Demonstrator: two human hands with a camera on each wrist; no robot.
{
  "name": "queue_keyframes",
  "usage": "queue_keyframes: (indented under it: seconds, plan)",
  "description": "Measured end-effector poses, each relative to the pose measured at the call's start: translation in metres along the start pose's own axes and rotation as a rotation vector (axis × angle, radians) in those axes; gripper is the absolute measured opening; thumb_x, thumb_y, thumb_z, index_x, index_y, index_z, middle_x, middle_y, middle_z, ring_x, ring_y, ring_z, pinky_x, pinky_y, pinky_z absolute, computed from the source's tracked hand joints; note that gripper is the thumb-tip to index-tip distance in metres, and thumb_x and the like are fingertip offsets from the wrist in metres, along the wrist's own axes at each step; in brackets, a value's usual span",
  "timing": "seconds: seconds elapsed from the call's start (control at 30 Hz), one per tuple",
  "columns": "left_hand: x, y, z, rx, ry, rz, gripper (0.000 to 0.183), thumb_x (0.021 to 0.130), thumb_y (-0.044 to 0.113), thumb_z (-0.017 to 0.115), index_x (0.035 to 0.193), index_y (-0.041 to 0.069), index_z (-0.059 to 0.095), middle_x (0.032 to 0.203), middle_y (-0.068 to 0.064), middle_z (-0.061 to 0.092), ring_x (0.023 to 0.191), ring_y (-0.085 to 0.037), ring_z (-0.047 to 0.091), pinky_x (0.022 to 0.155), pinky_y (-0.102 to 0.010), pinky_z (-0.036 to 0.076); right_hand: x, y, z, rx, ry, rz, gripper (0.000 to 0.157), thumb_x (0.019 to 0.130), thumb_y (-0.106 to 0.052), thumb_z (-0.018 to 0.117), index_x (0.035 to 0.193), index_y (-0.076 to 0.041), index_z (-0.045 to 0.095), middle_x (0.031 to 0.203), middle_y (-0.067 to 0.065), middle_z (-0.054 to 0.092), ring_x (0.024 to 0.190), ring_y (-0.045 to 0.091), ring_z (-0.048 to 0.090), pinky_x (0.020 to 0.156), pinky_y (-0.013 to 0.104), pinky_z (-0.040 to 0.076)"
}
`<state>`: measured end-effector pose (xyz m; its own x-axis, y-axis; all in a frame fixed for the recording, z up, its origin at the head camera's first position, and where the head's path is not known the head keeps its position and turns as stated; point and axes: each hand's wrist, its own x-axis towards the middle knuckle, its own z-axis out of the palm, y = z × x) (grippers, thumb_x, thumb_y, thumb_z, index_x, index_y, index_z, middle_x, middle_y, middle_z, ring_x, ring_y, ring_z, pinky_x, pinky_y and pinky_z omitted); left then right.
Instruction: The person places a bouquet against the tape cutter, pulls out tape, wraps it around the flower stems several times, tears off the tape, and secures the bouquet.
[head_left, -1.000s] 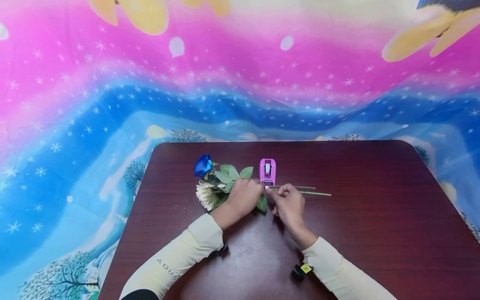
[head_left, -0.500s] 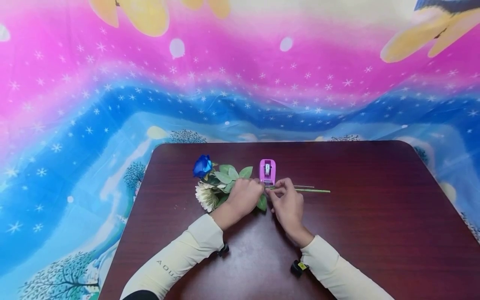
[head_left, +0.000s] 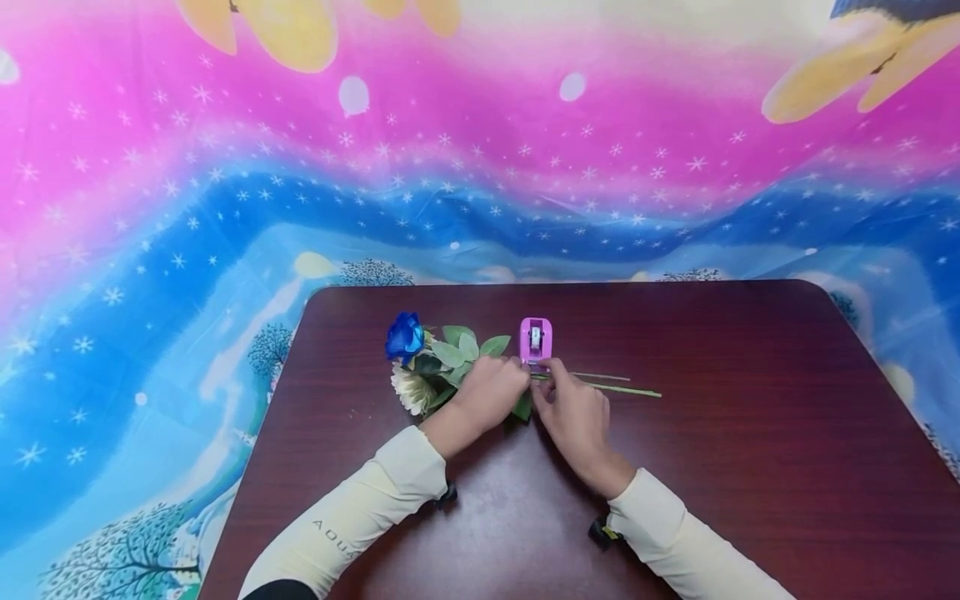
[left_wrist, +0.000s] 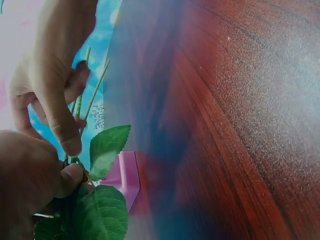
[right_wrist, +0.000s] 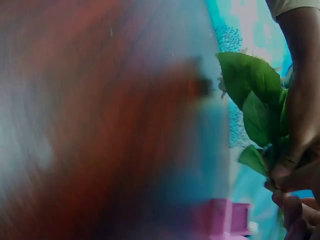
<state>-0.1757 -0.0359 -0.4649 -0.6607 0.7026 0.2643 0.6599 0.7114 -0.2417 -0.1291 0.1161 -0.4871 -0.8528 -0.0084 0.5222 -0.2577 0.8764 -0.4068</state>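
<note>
My left hand [head_left: 491,390] grips the stems of a bunch of artificial flowers just below their green leaves [left_wrist: 102,212]. A blue rose [head_left: 405,337] and a cream-white flower [head_left: 412,390] lie at the bunch's left end. My right hand [head_left: 579,421] is right beside the left, its thumb and fingers pinching at the stems [head_left: 618,388], whose thin ends stick out to the right. In the left wrist view the right thumb points down at the stems, close to the left thumb. A pink tape dispenser [head_left: 536,340] stands just behind both hands.
The dark red-brown table [head_left: 735,467] extends around the hands, its rounded far edge against a printed snow-scene cloth [head_left: 480,208]. Black wrist cameras hang under the pale sleeves [head_left: 375,492].
The bunch has rolled a little, with the cream-white flower now more covered and the stem ends tipped lower. My right hand's fingers have shifted along the stems; the left hand has barely moved.
</note>
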Motion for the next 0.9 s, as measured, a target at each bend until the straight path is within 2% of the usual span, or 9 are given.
queue_keyframes:
  seconds: [0.13,0.23,0.33,0.5,0.63,0.9]
  plan:
    - [0.000,-0.001,0.000,0.006,0.006,-0.004,0.014,0.092,0.014,0.070,0.080,0.021,0.074,0.074,0.005,0.069,0.058,-0.009,0.061,0.048,-0.030,0.050,0.010,0.002,-0.010,-0.039,-0.062,-0.084,0.031,0.080,-0.019,0.088,0.102,-0.009,0.068,0.071,0.000,0.060,0.060,0.019,0.055,0.048,0.038,0.045]
    - [0.000,-0.002,-0.001,0.016,0.003,-0.007,0.013,0.092,0.017,0.071,0.080,0.022,0.073,0.074,0.005,0.069,0.058,-0.009,0.061,0.048,-0.030,0.050,0.020,0.005,-0.018,0.000,-0.142,-0.117,0.032,0.079,-0.018,0.089,0.101,-0.006,0.070,0.086,0.006,0.061,0.078,0.024,0.056,0.062,0.038,0.050]
    - [0.000,-0.002,-0.001,0.020,0.001,-0.005,0.013,0.091,0.016,0.071,0.079,0.022,0.073,0.074,0.005,0.069,0.058,-0.009,0.062,0.048,-0.030,0.050,0.030,0.010,-0.022,0.049,-0.222,-0.127,0.030,0.082,-0.017,0.087,0.106,-0.007,0.072,0.098,0.010,0.065,0.089,0.027,0.056,0.074,0.040,0.049]
    - [0.000,-0.002,0.000,0.027,0.010,0.004,0.015,0.092,0.015,0.070,0.080,0.023,0.074,0.075,0.006,0.069,0.059,-0.008,0.062,0.048,-0.029,0.050,0.037,0.017,-0.019,0.047,-0.304,-0.191,0.024,0.088,-0.015,0.081,0.110,-0.007,0.074,0.098,0.010,0.072,0.090,0.027,0.065,0.082,0.043,0.054]
    - [0.001,-0.002,-0.002,0.035,0.014,0.009,0.013,0.094,0.017,0.069,0.082,0.022,0.074,0.076,0.005,0.069,0.060,-0.009,0.062,0.048,-0.030,0.050,0.031,0.022,-0.010,-0.002,-0.285,-0.243,0.023,0.088,-0.015,0.081,0.109,-0.008,0.074,0.093,0.008,0.073,0.084,0.026,0.071,0.076,0.044,0.058]
    - [0.001,-0.002,-0.002,0.038,0.033,0.001,0.012,0.093,0.016,0.069,0.082,0.020,0.072,0.075,0.005,0.068,0.059,-0.009,0.061,0.048,-0.029,0.051,0.028,0.034,0.004,-0.062,-0.115,-0.396,0.015,0.088,-0.016,0.081,0.099,-0.008,0.075,0.087,0.005,0.074,0.073,0.022,0.067,0.062,0.040,0.055]
